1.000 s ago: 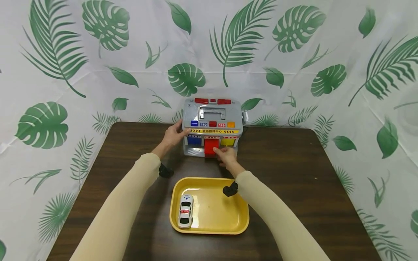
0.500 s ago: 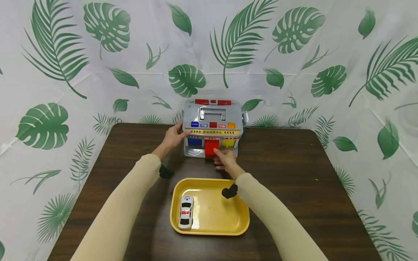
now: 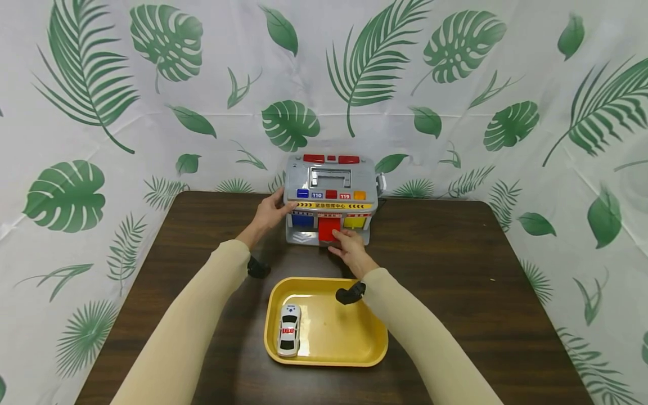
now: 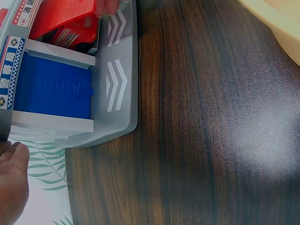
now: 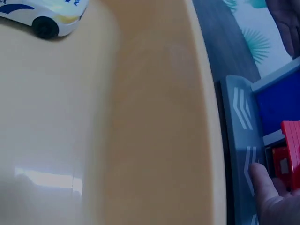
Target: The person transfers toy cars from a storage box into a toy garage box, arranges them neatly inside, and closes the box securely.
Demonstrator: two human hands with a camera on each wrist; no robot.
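One uncurled left hand [image 3: 269, 214] is presumably steadying the grey plastic toy station [image 3: 304, 178], while the right hand [image 3: 352, 250], whose grip I can't tell, is touching the raised red plastic door [image 3: 328, 226] over a boxy red truck [image 4: 75, 35] mid-station.

Left wrist view: red toy fire truck [image 4: 79, 36], between 10 and 11 o'clock, partly hidden beneath the red garage door [image 4: 63, 16]. Right hand [image 4: 111, 6], 11 o'clock, blurred and cut off; yellow tray [image 4: 276, 16], 2 o'clock, and left hand [image 4: 11, 180], 8 o'clock, cropped. Right wrist view: white toy police car [image 5: 49, 11], between 10 and 11 o'clock, cropped. Head view: speck [image 3: 493, 279] on bench [image 3: 430, 264], 4 o'clock, too small to identify.
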